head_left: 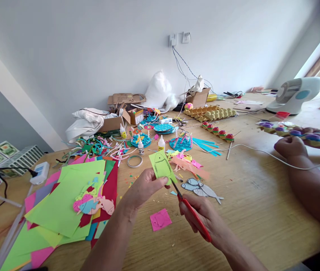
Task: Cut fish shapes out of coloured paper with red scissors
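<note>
My left hand (145, 188) pinches a piece of lime-green paper (160, 162) with a fish outline drawn on it. In my right hand (205, 216) are red-handled scissors (195, 216), their dark blades at the lower right edge of the paper. Below, a pink paper square (160, 219) with a drawn shape lies on the table. Grey fish cutouts (202, 188) rest to the right of the green paper. Coloured fish cutouts (90, 203) lie to the left, on top of a stack of coloured paper sheets (55, 205).
Glue bottles (161, 143), a tape roll (134, 161), blue strips (209, 145) and blue decorated plates (181, 142) stand beyond my hands. At right, another person's hands (291, 148) hold a painted egg-carton strip (313, 137). A white cable (264, 152) crosses near a fan (292, 96).
</note>
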{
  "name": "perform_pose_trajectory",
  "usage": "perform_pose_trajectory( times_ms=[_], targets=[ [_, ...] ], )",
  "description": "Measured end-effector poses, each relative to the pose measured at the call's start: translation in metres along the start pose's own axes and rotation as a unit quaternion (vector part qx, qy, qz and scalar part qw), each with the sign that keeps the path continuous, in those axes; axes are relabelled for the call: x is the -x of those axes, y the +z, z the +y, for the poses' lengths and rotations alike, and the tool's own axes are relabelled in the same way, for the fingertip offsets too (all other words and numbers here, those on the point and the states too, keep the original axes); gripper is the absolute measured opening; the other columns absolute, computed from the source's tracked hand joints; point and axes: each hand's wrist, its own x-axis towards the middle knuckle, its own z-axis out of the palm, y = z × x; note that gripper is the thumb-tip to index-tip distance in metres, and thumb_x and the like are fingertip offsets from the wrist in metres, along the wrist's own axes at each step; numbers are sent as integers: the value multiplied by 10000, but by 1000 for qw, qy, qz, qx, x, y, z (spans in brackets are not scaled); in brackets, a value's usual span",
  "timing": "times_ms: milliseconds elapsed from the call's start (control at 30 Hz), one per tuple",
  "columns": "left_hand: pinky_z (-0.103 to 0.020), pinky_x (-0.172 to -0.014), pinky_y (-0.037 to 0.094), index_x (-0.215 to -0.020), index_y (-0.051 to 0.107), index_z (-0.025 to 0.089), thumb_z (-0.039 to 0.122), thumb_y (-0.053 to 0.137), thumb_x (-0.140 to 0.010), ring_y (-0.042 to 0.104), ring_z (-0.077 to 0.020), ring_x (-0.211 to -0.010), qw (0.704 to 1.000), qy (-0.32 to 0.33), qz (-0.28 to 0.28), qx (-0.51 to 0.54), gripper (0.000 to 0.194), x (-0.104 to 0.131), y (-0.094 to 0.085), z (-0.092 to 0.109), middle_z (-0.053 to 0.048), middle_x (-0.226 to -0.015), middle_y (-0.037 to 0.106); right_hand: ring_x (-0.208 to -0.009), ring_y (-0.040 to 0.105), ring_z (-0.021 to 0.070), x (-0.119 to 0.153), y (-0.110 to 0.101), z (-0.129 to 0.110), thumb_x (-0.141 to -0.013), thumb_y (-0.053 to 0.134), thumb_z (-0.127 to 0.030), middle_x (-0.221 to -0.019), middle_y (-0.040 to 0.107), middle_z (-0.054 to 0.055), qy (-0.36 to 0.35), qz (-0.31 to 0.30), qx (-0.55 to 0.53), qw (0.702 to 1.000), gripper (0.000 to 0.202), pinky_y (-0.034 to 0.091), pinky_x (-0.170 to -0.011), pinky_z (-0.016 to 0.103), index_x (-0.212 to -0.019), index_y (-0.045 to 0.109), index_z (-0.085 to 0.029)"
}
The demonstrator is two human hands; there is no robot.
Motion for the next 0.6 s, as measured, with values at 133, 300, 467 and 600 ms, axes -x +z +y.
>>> perform_pose_trajectory(
  times_ms=[133, 300, 467, 600],
  targets=[
    [-249, -686, 442, -718, 698, 168, 240, 540, -728, 569, -158, -706, 1000, 8, -1, -1, 174, 0, 0, -1, -24, -711, 663, -404, 323, 81, -1, 1, -1, -842, 389, -623, -444, 374, -65, -10, -8, -6, 1000, 482, 264, -417, 215, -597, 382, -208],
    [-237, -682, 425, -738, 700, 176, 210, 534, -737, 553, -146, -695, 1000, 5, -3, 4, 170, 2, 0, 0, -7, -704, 654, -421, 343, 91, -1, 1, -4, -826, 373, -653, -462, 374, -62, 2, -11, -4, 1000, 494, 280, -432, 223, -606, 381, -211],
    [-240, -694, 418, -763, 699, 177, 217, 529, -755, 548, -146, -704, 1000, 1, -18, 5, 175, 1, -1, -2, -5, -722, 654, -420, 337, 90, 1, 0, -4, -830, 351, -654, -471, 368, -61, 2, -5, 4, 1000, 495, 277, -432, 226, -604, 363, -214],
    [-242, -694, 420, -733, 683, 175, 217, 535, -750, 545, -144, -701, 1000, 4, -19, 12, 155, 1, 0, -2, -5, -706, 641, -420, 328, 93, 0, 0, -4, -835, 336, -655, -462, 359, -60, -3, -7, 18, 1000, 499, 264, -432, 232, -597, 354, -217]
  ],
)
